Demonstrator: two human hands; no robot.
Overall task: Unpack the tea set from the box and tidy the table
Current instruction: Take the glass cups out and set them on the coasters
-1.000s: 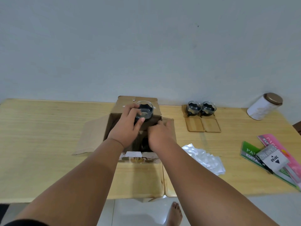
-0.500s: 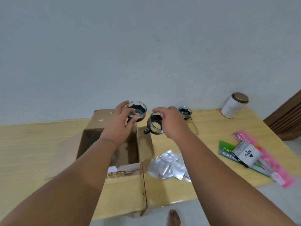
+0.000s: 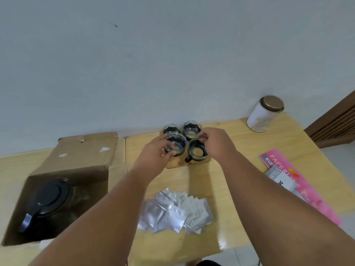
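Note:
My left hand (image 3: 153, 154) grips a glass tea cup (image 3: 176, 143) with a black holder, held just above a wooden coaster (image 3: 173, 166). My right hand (image 3: 217, 143) pinches the rim of a second cup (image 3: 196, 151), which rests on the coaster beside it with its black handle toward me. Two more cups (image 3: 172, 129) (image 3: 192, 129) stand behind them near the wall. The open cardboard box (image 3: 80, 156) sits at the left, and a black-lidded teapot (image 3: 47, 200) lies inside it.
A heap of silver foil sachets (image 3: 175, 212) lies on the wooden table (image 3: 226, 179) in front of the cups. A white canister with a brown lid (image 3: 264, 114) stands at the back right. Pink and grey paper packs (image 3: 288, 179) lie along the right edge.
Both hands lifted cups out of the box and carried them right to the coasters. The right cup now rests on its coaster. My view turned right and down.

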